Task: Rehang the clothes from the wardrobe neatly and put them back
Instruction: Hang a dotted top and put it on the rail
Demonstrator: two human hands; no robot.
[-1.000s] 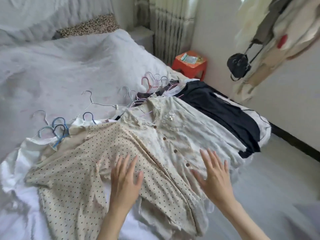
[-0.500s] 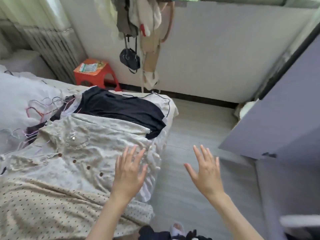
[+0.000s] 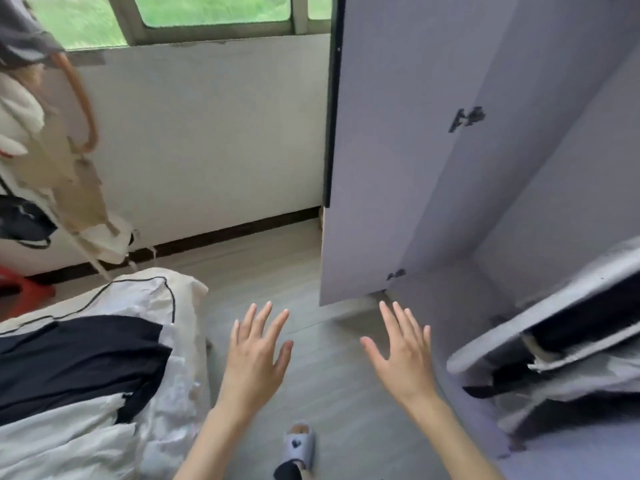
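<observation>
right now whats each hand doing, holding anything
Left hand: open, fingers spread, holding nothing.
Right hand: open, fingers spread, holding nothing.

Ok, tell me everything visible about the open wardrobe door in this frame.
The wardrobe door is a flat, plain panel in pale lilac-grey, smooth like laminated board, with a dark edge strip down its outer side. It stands swung wide open, upright, its inner face toward the camera. Two dark metal hinges join it to the wardrobe: one high up, one near the bottom. Its lower edge hangs just above the grey floor. Neither hand touches it; the right hand hovers in front of its bottom corner, fingers spread.
</observation>
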